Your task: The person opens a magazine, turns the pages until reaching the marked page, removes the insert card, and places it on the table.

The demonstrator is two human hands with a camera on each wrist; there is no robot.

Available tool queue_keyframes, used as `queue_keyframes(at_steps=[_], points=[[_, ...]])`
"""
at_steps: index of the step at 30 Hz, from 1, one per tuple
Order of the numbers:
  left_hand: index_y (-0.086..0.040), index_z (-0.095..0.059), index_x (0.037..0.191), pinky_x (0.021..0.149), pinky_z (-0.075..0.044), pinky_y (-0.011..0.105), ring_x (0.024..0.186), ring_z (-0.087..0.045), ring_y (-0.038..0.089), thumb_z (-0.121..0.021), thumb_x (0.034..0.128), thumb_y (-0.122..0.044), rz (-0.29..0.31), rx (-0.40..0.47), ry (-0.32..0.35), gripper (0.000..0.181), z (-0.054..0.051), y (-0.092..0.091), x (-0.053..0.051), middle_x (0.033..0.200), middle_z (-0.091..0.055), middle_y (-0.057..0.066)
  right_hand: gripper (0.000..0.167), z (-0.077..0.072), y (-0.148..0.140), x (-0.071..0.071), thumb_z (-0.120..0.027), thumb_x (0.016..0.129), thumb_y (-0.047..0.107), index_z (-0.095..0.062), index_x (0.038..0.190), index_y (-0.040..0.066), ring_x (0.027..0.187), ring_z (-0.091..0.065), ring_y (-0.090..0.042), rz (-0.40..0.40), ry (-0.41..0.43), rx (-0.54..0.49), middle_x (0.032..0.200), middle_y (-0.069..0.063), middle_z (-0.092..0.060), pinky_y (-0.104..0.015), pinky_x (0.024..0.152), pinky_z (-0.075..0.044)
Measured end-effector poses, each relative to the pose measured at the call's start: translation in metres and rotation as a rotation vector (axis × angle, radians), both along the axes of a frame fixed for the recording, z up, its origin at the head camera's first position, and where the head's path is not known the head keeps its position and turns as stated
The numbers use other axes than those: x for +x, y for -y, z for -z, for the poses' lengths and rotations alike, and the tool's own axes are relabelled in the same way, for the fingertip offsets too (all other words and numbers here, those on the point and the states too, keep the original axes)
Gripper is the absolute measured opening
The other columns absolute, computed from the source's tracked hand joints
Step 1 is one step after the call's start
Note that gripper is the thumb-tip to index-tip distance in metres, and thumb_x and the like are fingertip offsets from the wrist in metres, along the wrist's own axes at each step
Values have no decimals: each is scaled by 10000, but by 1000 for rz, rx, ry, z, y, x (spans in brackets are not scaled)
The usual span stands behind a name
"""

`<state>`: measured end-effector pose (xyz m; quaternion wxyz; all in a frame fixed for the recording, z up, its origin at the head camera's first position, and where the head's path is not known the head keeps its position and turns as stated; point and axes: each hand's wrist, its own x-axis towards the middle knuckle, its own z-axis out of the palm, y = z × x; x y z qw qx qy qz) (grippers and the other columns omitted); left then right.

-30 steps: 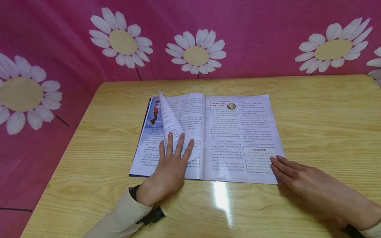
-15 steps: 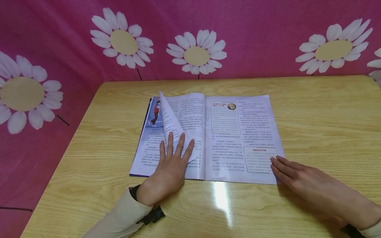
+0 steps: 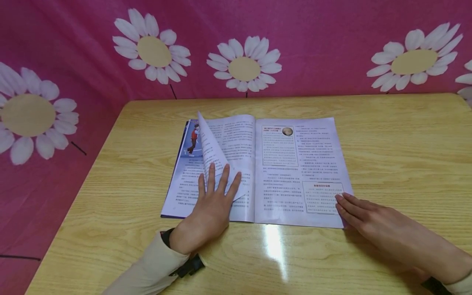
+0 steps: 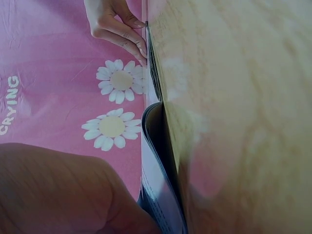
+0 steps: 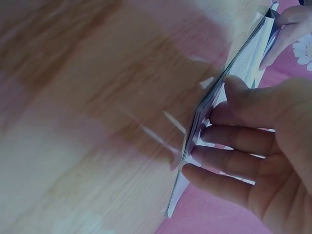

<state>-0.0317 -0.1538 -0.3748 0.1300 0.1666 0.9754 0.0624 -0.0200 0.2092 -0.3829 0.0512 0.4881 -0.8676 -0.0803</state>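
An open magazine (image 3: 278, 192) lies on the wooden table, its pages covered in small print. On its left half, one page (image 3: 215, 153) is folded over at a slant, with a pointed tip at the far edge. My left hand (image 3: 210, 215) rests on that folded page with fingers spread. At the lower right corner, the fingers of my right hand (image 3: 383, 229) lie together on the page. In the right wrist view, the right hand's fingertips and thumb touch the stacked page edges (image 5: 196, 124). Seen from the left wrist, the near page (image 4: 156, 165) bulges up beside the spine.
The wooden table (image 3: 398, 155) extends around the magazine, with a bright reflection near its front. A pink cloth (image 3: 313, 49) with printed white daisies hangs behind and to the left. A black strap (image 3: 189, 266) sits at the left wrist.
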Motion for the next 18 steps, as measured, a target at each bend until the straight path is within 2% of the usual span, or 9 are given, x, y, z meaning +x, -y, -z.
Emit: queue_keyframes(at_steps=[2,6,10,14,18], points=[[-124,-193,1552,1105,10,646,1418,143,471,-519,898,28,1,0,-2,747,0,0,0,1604,-24,187,510,-1,2,0,-778,669,-50,-677,1168,-4,1159,-572,-389,18,18,33,1248,-188,-617,-482,859,-509],[-122,-192,1552,1105,11,645,1417,143,472,-521,893,34,4,1,-3,752,0,0,0,1604,-25,189,510,-2,3,1,-773,681,-71,-675,1175,4,1168,-566,-388,32,36,72,1254,-185,-613,-483,879,-501],[-120,-194,1551,1103,10,649,1416,141,476,-533,883,40,8,1,-3,767,-1,0,0,1603,-28,192,491,-1,1,1,-752,688,-88,-673,1165,-4,1149,-579,-383,5,48,67,1244,-193,-613,-473,847,-515],[-118,-197,1551,1102,9,651,1416,135,480,-538,878,45,10,0,-8,772,-1,0,0,1602,-33,195,473,-3,1,0,-744,716,-93,-673,1172,13,1103,-612,-369,1,110,78,1228,-180,-628,-444,748,-550],[-121,-196,1551,1102,10,651,1416,134,481,-536,880,44,10,0,-5,771,-1,0,0,1602,-35,195,422,-7,1,-1,-722,704,-125,-691,1097,24,908,-687,-313,-9,151,6,1126,-171,-674,-397,610,-559]])
